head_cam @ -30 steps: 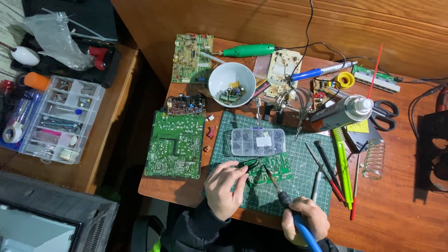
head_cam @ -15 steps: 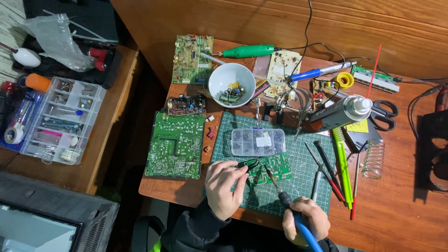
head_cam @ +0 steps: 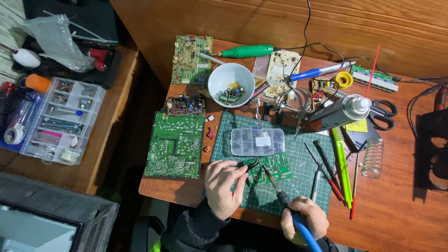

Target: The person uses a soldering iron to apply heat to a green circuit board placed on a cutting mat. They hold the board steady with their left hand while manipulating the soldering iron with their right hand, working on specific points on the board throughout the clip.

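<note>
A small green circuit board [head_cam: 274,167] lies on a green cutting mat [head_cam: 261,193] at the desk's near edge. My left hand [head_cam: 225,186] pinches black tweezers [head_cam: 248,164], whose tips rest at the board's left edge. My right hand [head_cam: 304,222] grips a blue-handled soldering iron [head_cam: 280,196]; its tip touches the middle of the board. A clear lidded parts box [head_cam: 257,141] sits just beyond the board.
A large green circuit board [head_cam: 176,143] lies left of the mat. Behind are a white bowl of components [head_cam: 231,84], a helping-hands stand [head_cam: 284,105], a spray can [head_cam: 341,112], scissors [head_cam: 382,112] and screwdrivers [head_cam: 326,168]. A compartment organiser [head_cam: 58,120] sits on the left table.
</note>
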